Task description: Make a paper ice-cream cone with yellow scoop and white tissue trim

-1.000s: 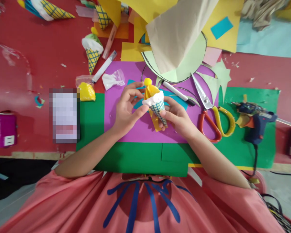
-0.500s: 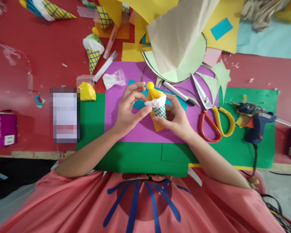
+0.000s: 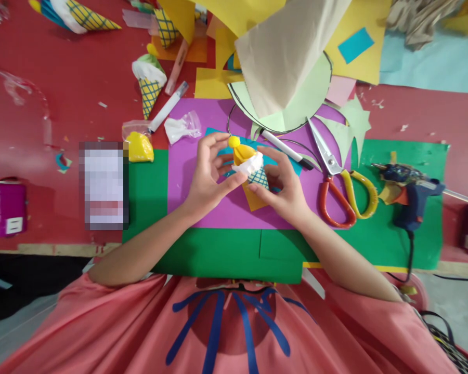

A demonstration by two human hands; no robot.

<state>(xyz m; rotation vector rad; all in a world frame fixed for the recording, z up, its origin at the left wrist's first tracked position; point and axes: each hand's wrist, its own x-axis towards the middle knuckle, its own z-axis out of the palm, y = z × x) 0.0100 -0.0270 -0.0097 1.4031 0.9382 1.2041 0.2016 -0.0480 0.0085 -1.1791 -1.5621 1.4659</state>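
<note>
Between my hands is a small craft ice cream cone [image 3: 258, 176] with a blue criss-cross pattern, a white ruffled rim, an orange-yellow top and a yellow ball at its tip. It tilts with the ball toward the upper left. My right hand [image 3: 284, 187] grips the patterned cone, thumb in front and fingers behind. My left hand [image 3: 208, 174] pinches the white rim with its thumb, and its curled fingers reach behind toward the ball. Beneath lie an orange paper piece [image 3: 253, 200], a blue sheet [image 3: 220, 148] and a purple sheet [image 3: 226, 221].
Open scissors [image 3: 331, 166], a black-capped marker [image 3: 286, 148] and a glue gun [image 3: 413, 200] lie to the right. Leftward are a bag of yellow clay [image 3: 139, 147], a bag of white clay [image 3: 183, 128], a blurred-out phone [image 3: 104, 187] and another craft cone [image 3: 150, 85]. Paper offcuts cover the back.
The cone has tipped further left, its yellow ball moving left and slightly down. My left thumb has slid a little right along the white rim.
</note>
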